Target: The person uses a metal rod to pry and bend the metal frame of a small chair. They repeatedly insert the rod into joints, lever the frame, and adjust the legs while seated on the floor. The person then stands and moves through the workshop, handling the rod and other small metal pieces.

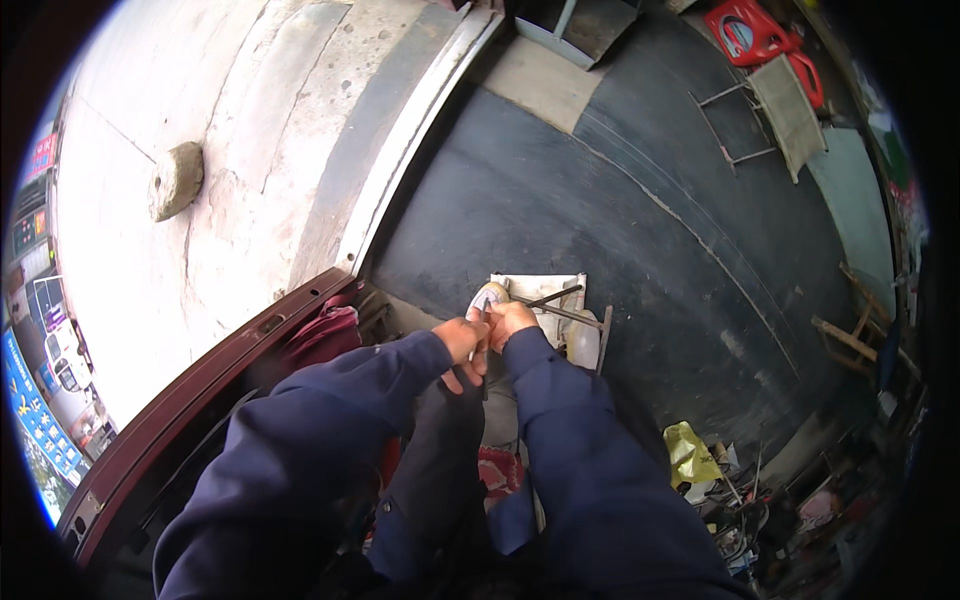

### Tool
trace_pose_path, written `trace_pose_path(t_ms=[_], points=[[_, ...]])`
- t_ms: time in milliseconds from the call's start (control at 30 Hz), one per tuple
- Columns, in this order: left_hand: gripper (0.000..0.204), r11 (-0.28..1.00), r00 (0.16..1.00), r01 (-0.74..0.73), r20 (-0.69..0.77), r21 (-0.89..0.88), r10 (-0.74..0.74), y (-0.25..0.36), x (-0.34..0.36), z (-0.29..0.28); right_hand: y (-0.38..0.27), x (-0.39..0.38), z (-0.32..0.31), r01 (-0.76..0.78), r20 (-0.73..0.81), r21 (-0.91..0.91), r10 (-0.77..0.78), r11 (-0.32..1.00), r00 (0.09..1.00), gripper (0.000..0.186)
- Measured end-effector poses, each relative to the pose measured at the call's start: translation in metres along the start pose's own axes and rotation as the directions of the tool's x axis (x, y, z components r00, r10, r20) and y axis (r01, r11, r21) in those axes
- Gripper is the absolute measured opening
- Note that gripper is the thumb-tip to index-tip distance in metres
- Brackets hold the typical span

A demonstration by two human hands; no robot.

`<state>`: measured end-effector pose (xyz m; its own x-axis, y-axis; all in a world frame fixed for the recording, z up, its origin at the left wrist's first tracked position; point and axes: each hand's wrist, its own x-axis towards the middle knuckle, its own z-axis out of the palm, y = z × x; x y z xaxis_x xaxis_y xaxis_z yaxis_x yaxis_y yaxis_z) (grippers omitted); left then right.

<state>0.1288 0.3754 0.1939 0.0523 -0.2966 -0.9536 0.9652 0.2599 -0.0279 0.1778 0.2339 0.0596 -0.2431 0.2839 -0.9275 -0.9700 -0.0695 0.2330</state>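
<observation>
My left hand [460, 340] is closed around a pale shoe [489, 298], held toe-forward in front of my body. My right hand [513, 322] grips the shoe from the right, close beside my left fingers. A thin dark object [485, 308] lies along the shoe between my hands, too small to name. Beyond and partly under my hands stands a low frame with a white top [540, 284], crossed by dark bars. A translucent plastic container [582, 342] is at its right. Part of my grip is hidden by the fingers and the shoe.
A maroon door frame [200, 380] runs along the left, with a round stone [175, 182] outside. Red jugs [745, 35], a folding canvas seat [785, 115] and a metal dustpan [570, 30] are at the back. A wooden stool [850, 340] and clutter with a yellow bag [690, 450] lie right.
</observation>
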Motion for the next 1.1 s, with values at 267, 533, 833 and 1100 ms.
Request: trace_pose_path(t_ms=[267,533,833,1100], points=[[0.053,0.995,0.999,-0.008,-0.04,0.103,0.012,0.005,-0.006,0.012,-0.005,0.034,0.014,-0.243,-0.04,0.027,0.244,0.97,0.969,0.019],[0.048,0.993,0.974,0.046,-0.214,-0.112,-0.069,-0.004,-0.014,0.015,0.024,0.039,0.023,-0.07,-0.283,-0.684,-0.175,0.727,0.943,0.025],[0.066,0.817,0.908,0.254,-0.164,-0.518,-0.386,0.01,0.076,-0.014,0.04,0.036,0.021,-0.008,-0.244,-0.566,-0.158,0.825,0.957,0.042],[0.048,0.275,0.992,-0.099,0.075,0.956,0.098,-0.02,0.185,-0.064,0.04,0.01,0.028,0.098,-0.09,-0.899,-0.4,0.426,0.912,0.045]])
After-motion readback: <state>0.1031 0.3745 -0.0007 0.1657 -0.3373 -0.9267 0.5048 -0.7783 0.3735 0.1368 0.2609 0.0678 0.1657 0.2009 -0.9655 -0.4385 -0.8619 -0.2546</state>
